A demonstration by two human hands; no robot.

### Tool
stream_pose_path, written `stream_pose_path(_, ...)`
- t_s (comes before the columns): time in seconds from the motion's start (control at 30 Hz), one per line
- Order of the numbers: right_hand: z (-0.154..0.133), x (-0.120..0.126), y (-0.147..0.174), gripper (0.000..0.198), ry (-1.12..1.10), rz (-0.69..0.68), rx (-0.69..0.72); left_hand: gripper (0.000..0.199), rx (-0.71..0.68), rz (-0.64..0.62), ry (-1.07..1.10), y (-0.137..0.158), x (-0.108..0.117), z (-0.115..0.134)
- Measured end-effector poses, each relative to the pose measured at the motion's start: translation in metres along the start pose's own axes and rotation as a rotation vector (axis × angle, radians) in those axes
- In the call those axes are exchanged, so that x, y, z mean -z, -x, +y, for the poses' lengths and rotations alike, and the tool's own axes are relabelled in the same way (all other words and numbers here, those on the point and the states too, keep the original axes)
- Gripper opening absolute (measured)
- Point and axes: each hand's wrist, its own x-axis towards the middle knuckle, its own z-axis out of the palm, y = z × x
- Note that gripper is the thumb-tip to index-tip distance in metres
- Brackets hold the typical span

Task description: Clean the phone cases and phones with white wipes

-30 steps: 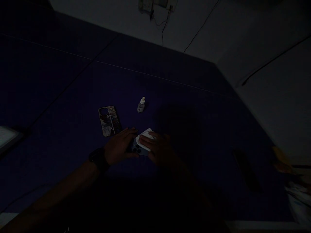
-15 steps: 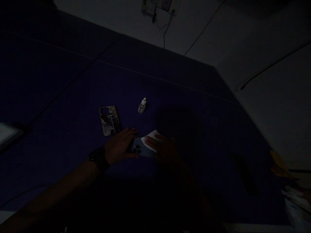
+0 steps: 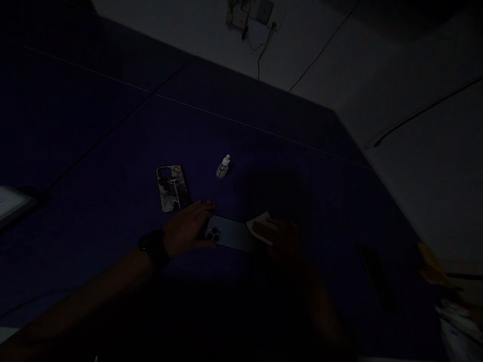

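— Clasping what with left hand [image 3: 186, 229]?
— Holds, between thumb and fingers, the camera end of a phone [image 3: 230, 234]. Wears also a dark watch [image 3: 154, 246] on this wrist.
— And just beside?
— Can see a patterned phone case [image 3: 172, 188] beyond the knuckles, then, more to the right, a small bottle [image 3: 222, 167] with white cap.
— Where to find the phone?
— On the blue surface [image 3: 113, 201], lying back side up, between both hands.
— And at the right?
— Rests fingers of right hand [image 3: 283, 237] on a white cloth [image 3: 260, 220] at the phone's other end. Cannot tell, in such darkness, how tightly closed.
— Further?
— Can see, dimly, a long dark object [image 3: 377, 276].
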Motion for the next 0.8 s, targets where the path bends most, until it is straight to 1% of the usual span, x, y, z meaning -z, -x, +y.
stream_pose_path(0.07, -0.013, 0.0, -0.011, 0.069, -0.017, -0.049, 0.025, 0.071, -0.006, -0.005, -0.005, 0.0, 0.0, 0.0)
stream_pose_path(0.2, -0.056, 0.001, -0.05, 0.063, -0.079, -0.134, 0.107, 0.074, -0.008, -0.002, -0.018, 0.0, 0.001, 0.001)
stream_pose_path(0.27, -0.072, 0.003, -0.065, 0.061, -0.104, -0.136, 0.17, 0.072, -0.013, 0.011, -0.015, 0.0, 0.001, 0.002)
stream_pose_path(0.33, -0.079, 0.005, -0.071, 0.059, -0.116, -0.118, 0.192, 0.071, -0.015, 0.013, -0.019, 0.0, 0.001, 0.002)
stream_pose_path(0.4, -0.074, 0.006, -0.067, 0.059, -0.108, -0.109, 0.174, 0.072, -0.01, 0.009, -0.033, 0.0, 0.0, 0.001)
stream_pose_path(0.47, -0.058, 0.006, -0.054, 0.061, -0.088, -0.101, 0.12, 0.074, -0.005, 0.0, -0.044, 0.0, 0.0, 0.0)
stream_pose_path(0.57, -0.027, 0.005, -0.023, 0.064, -0.055, -0.068, 0.055, 0.072, 0.003, -0.011, -0.032, 0.0, 0.0, 0.0)
stream_pose_path(0.67, -0.001, 0.002, 0.009, 0.066, 0.001, -0.02, 0.038, 0.07, 0.015, -0.014, -0.015, -0.001, 0.001, 0.002)
stream_pose_path(0.73, 0.005, 0.0, 0.025, 0.066, 0.026, -0.008, 0.054, 0.07, 0.015, -0.022, -0.013, -0.001, 0.002, 0.003)
stream_pose_path(0.8, 0.003, -0.002, 0.034, 0.067, 0.035, -0.017, 0.084, 0.074, 0.011, -0.029, -0.022, -0.001, 0.002, 0.004)
